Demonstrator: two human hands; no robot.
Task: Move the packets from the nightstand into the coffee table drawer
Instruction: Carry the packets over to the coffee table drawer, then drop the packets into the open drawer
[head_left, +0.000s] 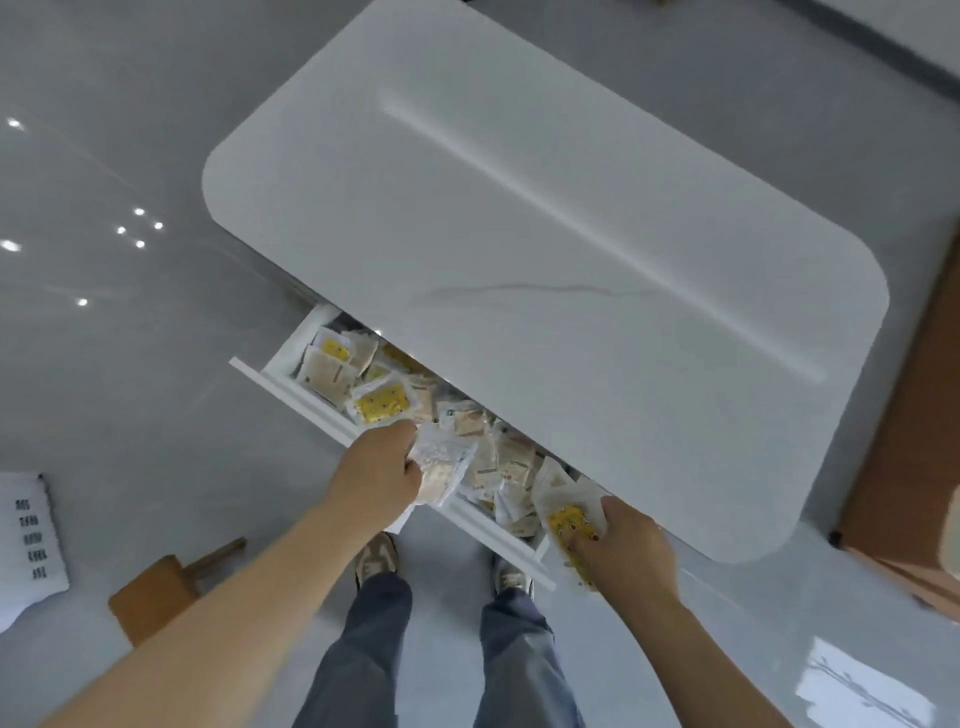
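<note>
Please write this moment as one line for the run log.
drawer: open, packets inside | left hand: holds clear packet | right hand: holds yellow packet at drawer's right end

No legible text anywhere.

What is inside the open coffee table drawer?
The drawer holds many packets, some yellow, some beige. The tabletop covers its rear part, so whatever lies there cannot be seen.

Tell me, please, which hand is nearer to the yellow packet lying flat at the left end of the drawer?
Left. The left hand, holding a clear packet, is just below the yellow packet; the right hand grips another yellow packet at the drawer's far end.
</note>
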